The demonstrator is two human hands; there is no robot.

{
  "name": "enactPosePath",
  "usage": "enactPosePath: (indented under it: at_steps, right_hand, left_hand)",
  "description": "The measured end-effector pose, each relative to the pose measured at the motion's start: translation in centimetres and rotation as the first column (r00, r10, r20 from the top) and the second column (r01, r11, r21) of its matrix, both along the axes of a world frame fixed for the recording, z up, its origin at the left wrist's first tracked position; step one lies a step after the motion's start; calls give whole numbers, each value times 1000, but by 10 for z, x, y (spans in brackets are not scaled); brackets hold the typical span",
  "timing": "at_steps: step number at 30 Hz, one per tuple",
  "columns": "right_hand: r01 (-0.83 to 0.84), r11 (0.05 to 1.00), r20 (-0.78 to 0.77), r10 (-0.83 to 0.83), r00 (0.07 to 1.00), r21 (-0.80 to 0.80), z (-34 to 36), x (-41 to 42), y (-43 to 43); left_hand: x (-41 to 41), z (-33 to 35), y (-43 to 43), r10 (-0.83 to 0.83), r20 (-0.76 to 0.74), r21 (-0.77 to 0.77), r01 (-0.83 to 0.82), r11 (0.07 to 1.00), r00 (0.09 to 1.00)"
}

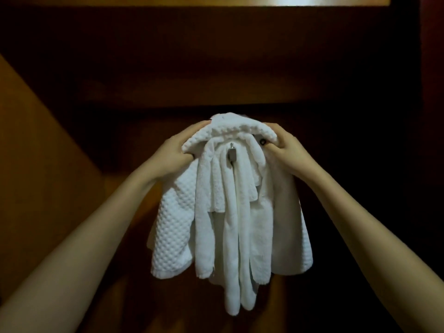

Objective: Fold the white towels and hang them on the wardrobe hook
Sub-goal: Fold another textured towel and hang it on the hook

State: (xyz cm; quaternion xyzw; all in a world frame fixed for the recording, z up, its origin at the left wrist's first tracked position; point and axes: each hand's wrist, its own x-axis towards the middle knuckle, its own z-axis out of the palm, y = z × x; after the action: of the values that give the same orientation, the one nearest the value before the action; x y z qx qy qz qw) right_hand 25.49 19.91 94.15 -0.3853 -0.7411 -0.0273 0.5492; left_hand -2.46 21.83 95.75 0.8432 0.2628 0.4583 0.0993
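A metal hook [231,153] sticks out from the dark wooden wardrobe back [216,68]. Smooth white towels [236,236] hang from it in long folds. A white waffle-textured towel [174,227] is draped over the top of them, its upper fold arching above the hook. My left hand [176,150] grips that fold at its left end, fingers curled over the top. My right hand [287,146] grips the fold's right end the same way. The hook's base is hidden by cloth.
A lighter wooden side panel [36,152] slopes in at the left. A bright strip of shelf [216,0] runs along the top edge. The wardrobe interior to the right is very dark.
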Motion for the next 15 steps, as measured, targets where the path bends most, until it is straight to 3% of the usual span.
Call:
enactPosePath:
  at_steps: [3,6,9,12,15]
  right_hand:
    - [-90,995,-150,82,985,-46,-36,6,-7]
    - [-69,991,-202,44,978,-116,-68,16,-9]
    - [38,985,-198,-72,978,-171,-82,22,-13]
    - [185,978,-217,-202,955,-97,-97,21,-21]
    - [200,978,-304,-207,930,-55,-127,9,-25]
  left_hand:
    - [-8,-35,-11,-19,114,-19,22,1000,993]
    - [-13,-88,-10,21,270,-79,0,997,963]
    - [-9,-121,-11,247,369,-65,-240,968,896]
    - [-12,-131,-8,482,351,83,-539,838,803]
    - [-12,-150,-7,523,283,86,-565,821,804]
